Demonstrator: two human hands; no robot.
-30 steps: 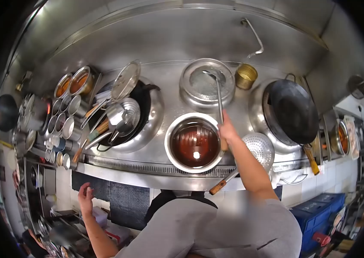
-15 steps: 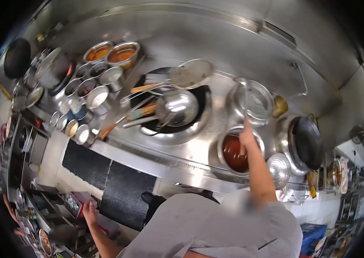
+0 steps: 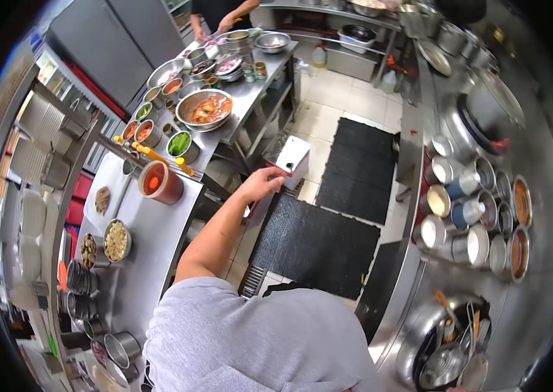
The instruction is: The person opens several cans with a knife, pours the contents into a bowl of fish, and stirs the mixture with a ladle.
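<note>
My left hand (image 3: 266, 183) reaches out ahead of me at about waist height, over the floor between the two counters. Its fingers point to the right, loosely bent and a little apart, with nothing showing in them. In this view the fingertips overlap the lower edge of a white box (image 3: 294, 157) that has a dark hole in its top and red on its side. Out of sight is my right hand.
To the left, a steel counter (image 3: 142, 251) bears a tub of red sauce (image 3: 161, 183) and a bowl of pale chunks (image 3: 117, 240). Another person's hands (image 3: 225, 24) work at the far table. Black mats (image 3: 315, 238) cover the floor; the stove (image 3: 413, 326) is right.
My view has swung left, from the stove to the prep counters. My right hand, earlier at the pot of red liquid, has left the view. The left hand stays near the white box.
</note>
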